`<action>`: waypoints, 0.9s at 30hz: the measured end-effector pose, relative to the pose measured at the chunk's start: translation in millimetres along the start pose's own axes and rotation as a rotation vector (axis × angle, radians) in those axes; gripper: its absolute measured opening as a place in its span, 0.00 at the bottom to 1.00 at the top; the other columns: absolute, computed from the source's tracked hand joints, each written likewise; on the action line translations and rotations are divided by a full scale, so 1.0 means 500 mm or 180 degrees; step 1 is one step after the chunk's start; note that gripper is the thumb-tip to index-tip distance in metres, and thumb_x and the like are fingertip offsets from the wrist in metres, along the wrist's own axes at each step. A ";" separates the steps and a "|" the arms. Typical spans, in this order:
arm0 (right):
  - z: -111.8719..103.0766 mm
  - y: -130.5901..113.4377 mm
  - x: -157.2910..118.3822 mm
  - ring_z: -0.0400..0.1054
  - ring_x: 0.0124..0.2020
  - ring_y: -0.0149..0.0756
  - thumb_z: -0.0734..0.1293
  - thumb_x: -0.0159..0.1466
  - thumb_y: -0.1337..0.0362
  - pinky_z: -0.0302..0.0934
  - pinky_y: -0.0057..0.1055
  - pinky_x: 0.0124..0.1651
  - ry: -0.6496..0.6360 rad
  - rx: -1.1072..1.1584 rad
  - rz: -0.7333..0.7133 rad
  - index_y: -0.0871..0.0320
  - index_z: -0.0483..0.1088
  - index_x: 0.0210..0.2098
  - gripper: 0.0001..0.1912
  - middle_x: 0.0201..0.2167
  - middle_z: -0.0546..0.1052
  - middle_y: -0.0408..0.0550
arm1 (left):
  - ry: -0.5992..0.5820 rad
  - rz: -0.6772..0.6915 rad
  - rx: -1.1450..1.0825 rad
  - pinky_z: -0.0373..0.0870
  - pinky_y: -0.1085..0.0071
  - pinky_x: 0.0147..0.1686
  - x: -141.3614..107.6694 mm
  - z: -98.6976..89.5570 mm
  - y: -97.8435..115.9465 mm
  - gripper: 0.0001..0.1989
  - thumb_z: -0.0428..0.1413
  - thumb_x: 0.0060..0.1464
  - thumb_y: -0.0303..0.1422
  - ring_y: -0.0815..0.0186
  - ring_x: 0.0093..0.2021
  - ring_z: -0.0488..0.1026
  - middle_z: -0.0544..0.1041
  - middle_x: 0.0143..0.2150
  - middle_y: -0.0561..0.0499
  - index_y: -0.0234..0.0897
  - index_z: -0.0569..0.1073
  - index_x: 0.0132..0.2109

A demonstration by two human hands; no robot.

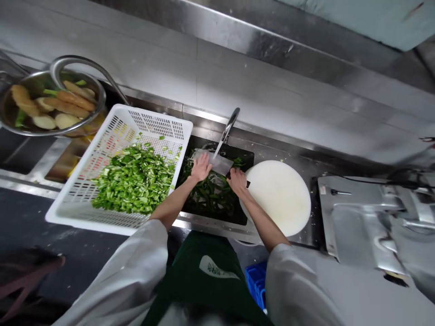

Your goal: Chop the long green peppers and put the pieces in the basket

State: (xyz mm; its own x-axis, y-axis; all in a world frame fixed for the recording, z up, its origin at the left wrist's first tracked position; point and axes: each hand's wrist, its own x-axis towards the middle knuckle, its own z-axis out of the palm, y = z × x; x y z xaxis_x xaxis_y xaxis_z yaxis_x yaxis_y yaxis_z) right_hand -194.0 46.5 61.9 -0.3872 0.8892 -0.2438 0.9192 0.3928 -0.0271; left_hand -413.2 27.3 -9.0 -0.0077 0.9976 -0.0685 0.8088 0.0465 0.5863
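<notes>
A cleaver point(221, 164) lies under the stream from the faucet point(230, 125), above the dark sink point(250, 158). My right hand point(238, 179) is closed round its dark handle. On the left part of the blade rests my left hand point(201, 167), palm down with its fingers extended. Green vegetable pieces point(212, 194) fill the sink below both hands. Left of the sink stands a white perforated basket point(78, 213) with chopped green peppers point(136, 179). A round white cutting board point(280, 197) sits to the right, near my right hand.
A metal bowl point(102, 97) of peeled vegetables in water stands at the upper left, with a curved metal pipe point(91, 65) over it. Metal equipment point(360, 222) occupies the right side. A blue crate point(256, 280) is below the counter. A steel shelf edge point(251, 40) crosses overhead.
</notes>
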 end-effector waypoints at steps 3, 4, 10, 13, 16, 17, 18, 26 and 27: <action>0.020 0.006 -0.011 0.74 0.49 0.46 0.67 0.68 0.60 0.63 0.36 0.51 -0.0212 0.0369 0.0235 0.62 0.70 0.52 0.16 0.46 0.79 0.61 | 0.0628 -0.0395 -0.0207 0.33 0.44 0.73 0.023 -0.004 -0.010 0.31 0.40 0.72 0.43 0.49 0.77 0.41 0.53 0.75 0.32 0.23 0.61 0.69; 0.029 0.005 -0.009 0.75 0.47 0.46 0.66 0.68 0.59 0.64 0.35 0.50 -0.0291 0.0559 0.0319 0.62 0.71 0.49 0.14 0.43 0.80 0.60 | 0.0801 -0.0288 -0.0260 0.32 0.45 0.73 0.029 -0.004 0.001 0.30 0.38 0.73 0.41 0.50 0.78 0.39 0.52 0.75 0.32 0.21 0.60 0.69; 0.078 -0.017 0.023 0.70 0.23 0.34 0.62 0.70 0.58 0.65 0.29 0.29 -0.0594 0.2912 0.0677 0.57 0.67 0.32 0.12 0.23 0.75 0.45 | 0.0196 0.1224 -0.0308 0.39 0.58 0.76 0.045 0.033 0.112 0.27 0.37 0.71 0.37 0.64 0.77 0.45 0.57 0.75 0.43 0.31 0.62 0.71; 0.091 -0.017 0.022 0.60 0.14 0.29 0.68 0.64 0.53 0.59 0.28 0.19 -0.0693 0.3921 0.0663 0.54 0.63 0.28 0.15 0.15 0.67 0.37 | -0.0109 0.1385 -0.0289 0.41 0.55 0.75 0.067 0.053 0.119 0.29 0.38 0.71 0.41 0.61 0.77 0.44 0.55 0.76 0.46 0.35 0.60 0.73; 0.097 -0.007 0.003 0.57 0.12 0.28 0.74 0.56 0.49 0.54 0.27 0.15 -0.0668 0.4156 0.0577 0.53 0.62 0.24 0.20 0.12 0.64 0.35 | -0.0174 0.1329 -0.0310 0.31 0.50 0.75 0.107 0.041 0.092 0.30 0.40 0.71 0.43 0.56 0.78 0.40 0.50 0.77 0.48 0.37 0.57 0.74; 0.099 -0.003 -0.006 0.56 0.12 0.27 0.75 0.54 0.49 0.54 0.27 0.14 -0.0652 0.4169 0.0578 0.53 0.61 0.23 0.21 0.12 0.64 0.35 | -0.0154 0.1227 -0.0388 0.28 0.49 0.75 0.123 0.029 0.079 0.30 0.42 0.70 0.42 0.55 0.78 0.40 0.50 0.77 0.49 0.39 0.57 0.74; 0.100 0.002 -0.018 0.57 0.12 0.28 0.75 0.54 0.48 0.53 0.27 0.14 -0.0645 0.4182 0.0596 0.53 0.61 0.23 0.22 0.12 0.65 0.35 | -0.0093 0.0984 -0.0551 0.25 0.50 0.74 0.139 0.016 0.065 0.30 0.46 0.69 0.42 0.55 0.78 0.40 0.50 0.77 0.50 0.41 0.59 0.73; 0.109 0.029 -0.120 0.58 0.11 0.29 0.72 0.57 0.47 0.53 0.27 0.15 -0.0055 0.3873 0.1040 0.52 0.60 0.23 0.21 0.11 0.65 0.36 | 0.0727 -0.1970 -0.1795 0.44 0.47 0.72 0.124 0.004 0.026 0.38 0.36 0.71 0.50 0.46 0.76 0.44 0.46 0.76 0.30 0.28 0.43 0.76; 0.111 0.028 -0.129 0.58 0.12 0.29 0.72 0.58 0.47 0.53 0.27 0.15 0.0035 0.3906 0.1078 0.52 0.60 0.24 0.21 0.12 0.65 0.36 | 0.0682 -0.2113 -0.1898 0.49 0.49 0.71 0.096 0.023 0.043 0.40 0.37 0.70 0.54 0.46 0.75 0.48 0.50 0.75 0.28 0.28 0.44 0.76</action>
State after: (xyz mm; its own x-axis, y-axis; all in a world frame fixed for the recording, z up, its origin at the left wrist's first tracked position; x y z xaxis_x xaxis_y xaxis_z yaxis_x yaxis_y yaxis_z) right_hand -152.2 -18.5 23.7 -0.1163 0.9064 -0.4062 0.4320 -0.3221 -0.8424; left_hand -389.4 75.6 -8.9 -0.5193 0.7421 -0.4238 0.1625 0.5726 0.8036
